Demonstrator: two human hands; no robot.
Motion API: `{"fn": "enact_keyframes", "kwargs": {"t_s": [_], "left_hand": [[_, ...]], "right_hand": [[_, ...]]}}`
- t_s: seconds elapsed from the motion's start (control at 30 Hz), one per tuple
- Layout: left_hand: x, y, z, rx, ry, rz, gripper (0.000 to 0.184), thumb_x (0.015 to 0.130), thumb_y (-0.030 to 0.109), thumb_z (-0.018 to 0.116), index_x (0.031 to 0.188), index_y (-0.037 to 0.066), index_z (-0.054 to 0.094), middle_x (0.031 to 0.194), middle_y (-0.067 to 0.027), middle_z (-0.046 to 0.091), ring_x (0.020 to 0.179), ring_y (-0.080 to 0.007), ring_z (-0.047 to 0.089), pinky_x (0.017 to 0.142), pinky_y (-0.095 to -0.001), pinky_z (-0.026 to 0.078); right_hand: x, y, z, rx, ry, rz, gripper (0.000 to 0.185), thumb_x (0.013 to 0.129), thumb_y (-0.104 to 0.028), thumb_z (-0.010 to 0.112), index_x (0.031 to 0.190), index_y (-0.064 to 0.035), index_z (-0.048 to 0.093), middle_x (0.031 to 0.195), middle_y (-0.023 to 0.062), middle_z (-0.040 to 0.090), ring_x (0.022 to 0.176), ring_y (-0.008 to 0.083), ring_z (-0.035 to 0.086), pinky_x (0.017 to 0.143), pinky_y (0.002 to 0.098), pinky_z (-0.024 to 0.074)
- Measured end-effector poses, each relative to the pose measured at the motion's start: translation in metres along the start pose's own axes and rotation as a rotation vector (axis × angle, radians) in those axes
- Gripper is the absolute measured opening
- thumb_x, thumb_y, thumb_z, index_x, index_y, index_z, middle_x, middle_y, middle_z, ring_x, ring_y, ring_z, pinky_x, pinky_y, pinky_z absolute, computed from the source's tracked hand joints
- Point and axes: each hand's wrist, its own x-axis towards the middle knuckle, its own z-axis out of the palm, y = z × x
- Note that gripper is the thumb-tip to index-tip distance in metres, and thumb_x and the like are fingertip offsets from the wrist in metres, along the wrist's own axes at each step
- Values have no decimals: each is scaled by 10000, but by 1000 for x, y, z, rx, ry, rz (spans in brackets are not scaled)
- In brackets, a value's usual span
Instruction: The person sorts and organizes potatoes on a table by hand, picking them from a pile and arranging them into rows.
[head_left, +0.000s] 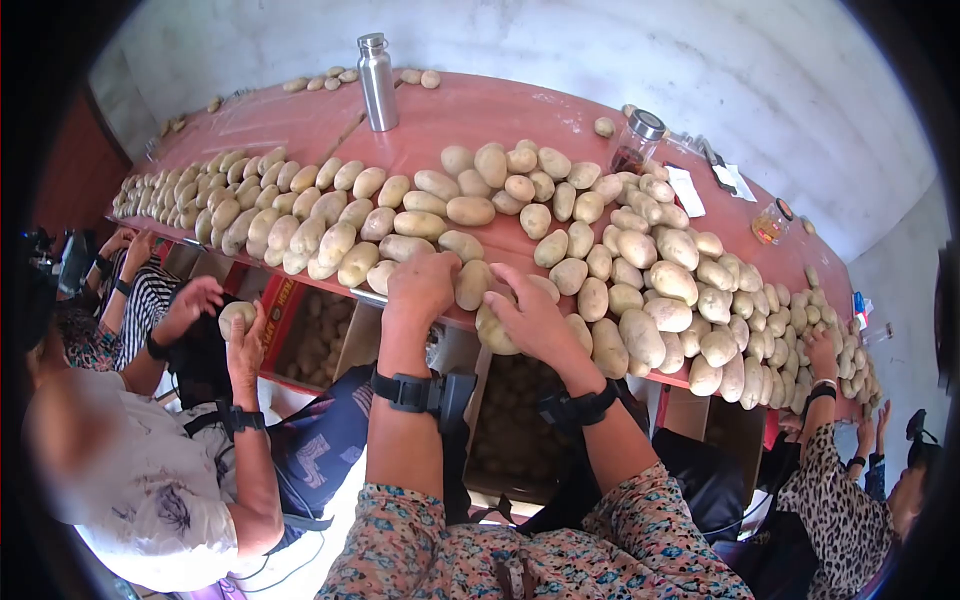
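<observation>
My left hand (424, 284) is at the table's front edge with its fingers curled down among the potatoes. Its fingertips are partly hidden, so I cannot make out what is in them. Just right of it stands a potato (472, 286), between my two hands. My right hand (538, 316) bends around another potato (495, 332) at the edge, its thumb lying over the top. More potatoes (422, 225) lie directly beyond my hands. Both my wrists wear black bands.
Potatoes (672, 283) cover much of the red table (440, 110). A steel bottle (377, 85) and a glass jar (637, 140) stand farther back. Boxes of potatoes (318, 340) sit below the edge. At left, a person's hand (245, 340) holds a potato; another person's hand (820, 352) reaches in at right.
</observation>
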Motion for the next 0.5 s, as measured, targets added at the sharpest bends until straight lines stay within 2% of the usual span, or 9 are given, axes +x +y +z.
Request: {"fn": "enact_keyframes", "kwargs": {"t_s": [0.07,0.1,0.17,0.2,0.27,0.37,0.5], "left_hand": [[-1,-1,2,-37,70,46,182,868,166,577,998,166,702,1017,-171,620,969,-363,624,826,-455,501],[0,-1,3,-42,49,39,204,861,146,565,1016,174,695,1041,-169,607,978,-366,620,841,-455,496],[2,-2,2,-52,2,25,259,849,106,542,1050,191,681,1090,-165,582,996,-370,611,869,-456,486],[2,-1,1,-50,14,32,233,850,116,556,1033,182,683,1061,-165,592,989,-369,614,856,-456,490],[1,-1,2,-48,34,44,182,852,137,584,999,166,686,1004,-165,612,975,-365,619,828,-455,496],[0,5,-8,-29,-42,21,173,840,119,584,986,152,670,1016,-162,597,981,-366,616,818,-457,494],[4,0,-1,-28,-30,16,170,822,108,594,976,143,657,1052,-167,567,977,-372,616,813,-457,492]], "right_hand": [[5,3,6,77,-41,7,540,892,-270,596,1306,56,476,1221,264,569,1160,358,549,994,401,418],[6,5,8,115,-59,10,544,893,-270,596,1306,61,473,1226,267,565,1160,359,549,993,403,419],[6,6,11,62,-42,11,532,911,-260,604,1321,52,469,1253,241,558,1182,317,545,982,379,434],[5,5,12,36,-35,15,527,920,-255,608,1328,47,467,1266,228,555,1193,295,543,976,367,441],[2,7,16,-31,0,-31,530,916,-261,612,1320,50,469,1259,228,550,1178,296,544,961,363,452],[0,1,16,-47,-2,-19,533,910,-262,617,1313,54,470,1247,227,546,1161,303,544,954,360,455],[0,4,17,2,-1,6,535,909,-256,615,1317,55,462,1258,233,538,1172,329,532,978,383,437]]}}
